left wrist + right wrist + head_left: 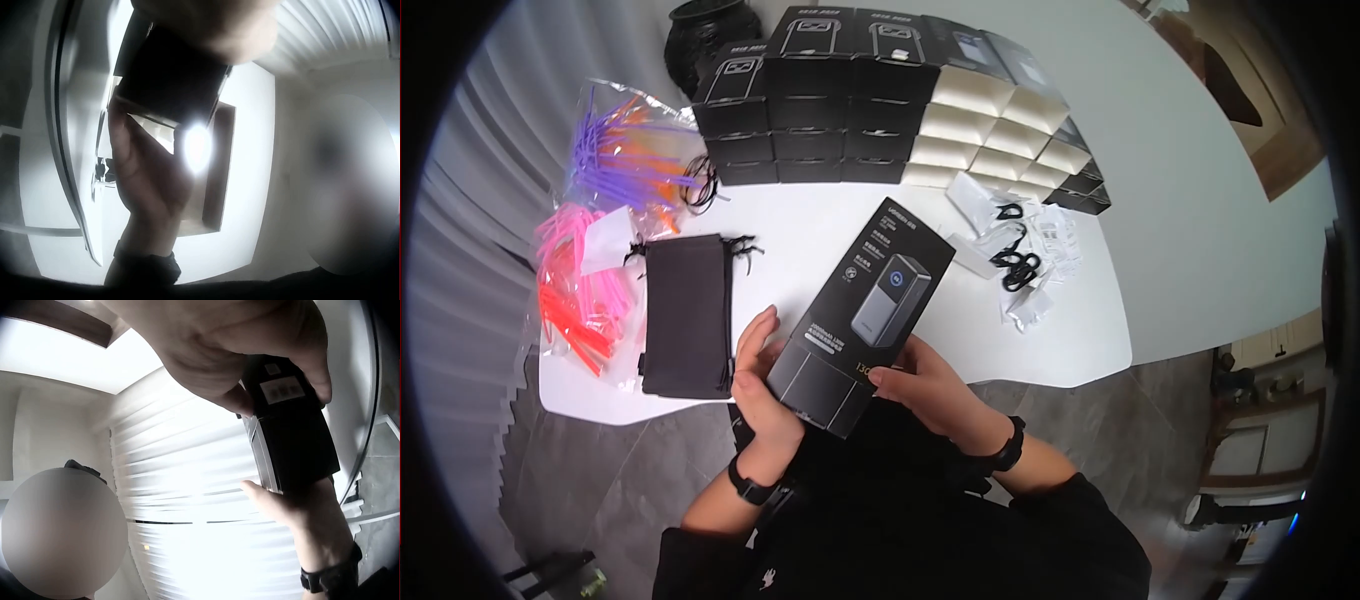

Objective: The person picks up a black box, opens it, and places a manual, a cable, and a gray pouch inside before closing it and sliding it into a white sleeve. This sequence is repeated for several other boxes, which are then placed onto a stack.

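Observation:
A black box (860,310) with a printed picture of a grey device is held tilted over the table's front edge. My right hand (935,390) grips its lower right side, thumb on the printed face, other fingers hidden behind. At its lower left, my left hand (768,400) touches the box with fingers extended. In the right wrist view the right hand (250,344) holds one end of the box (294,444), and the left hand (300,512) is at the other end. The left wrist view shows the dark box (175,75) between the left hand (212,25) and right hand (153,175).
Stacked black boxes (810,110) and open white-ended ones (970,95) line the table's back. Dark pouches (687,320) lie at left, beside bags of purple and orange strips (620,160) and pink and red ones (585,290). Black cables (1017,268) and small white packets (1055,240) lie right.

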{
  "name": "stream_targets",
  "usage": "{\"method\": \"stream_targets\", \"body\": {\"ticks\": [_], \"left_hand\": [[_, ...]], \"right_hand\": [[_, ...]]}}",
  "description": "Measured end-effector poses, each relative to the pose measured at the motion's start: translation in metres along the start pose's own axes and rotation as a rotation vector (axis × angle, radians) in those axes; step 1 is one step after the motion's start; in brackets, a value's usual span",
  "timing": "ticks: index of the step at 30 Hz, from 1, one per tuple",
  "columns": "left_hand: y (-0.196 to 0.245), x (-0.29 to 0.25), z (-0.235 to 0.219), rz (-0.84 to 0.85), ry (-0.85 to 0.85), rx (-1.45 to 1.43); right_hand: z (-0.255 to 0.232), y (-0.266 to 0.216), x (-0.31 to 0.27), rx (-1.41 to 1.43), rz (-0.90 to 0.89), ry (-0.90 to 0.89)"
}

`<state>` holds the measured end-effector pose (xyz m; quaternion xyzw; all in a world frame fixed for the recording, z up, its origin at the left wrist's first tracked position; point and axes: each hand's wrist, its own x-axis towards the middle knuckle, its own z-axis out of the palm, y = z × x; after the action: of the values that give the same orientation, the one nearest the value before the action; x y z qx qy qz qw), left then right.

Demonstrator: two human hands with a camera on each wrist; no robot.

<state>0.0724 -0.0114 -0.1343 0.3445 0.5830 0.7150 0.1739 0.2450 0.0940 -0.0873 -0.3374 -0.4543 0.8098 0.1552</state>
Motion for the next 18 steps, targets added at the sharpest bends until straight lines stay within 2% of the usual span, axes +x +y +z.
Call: {"method": "stream_targets", "body": {"ticks": [2, 9, 18], "left_hand": [[-0.015, 0.002, 0.002, 0.068, 0.101, -0.019], [-0.027, 0.011, 0.007, 0.108, 0.124, -0.127], [-0.033, 0.017, 0.014, 0.149, 0.228, -0.041]], "right_hand": [[0.007, 0.007, 0.003, 0.011, 0.004, -0.019], [0.019, 0.016, 0.013, -0.081, -0.037, -0.088], [0.024, 0.025, 0.017, -0.069, -0.04, -0.106]]}}
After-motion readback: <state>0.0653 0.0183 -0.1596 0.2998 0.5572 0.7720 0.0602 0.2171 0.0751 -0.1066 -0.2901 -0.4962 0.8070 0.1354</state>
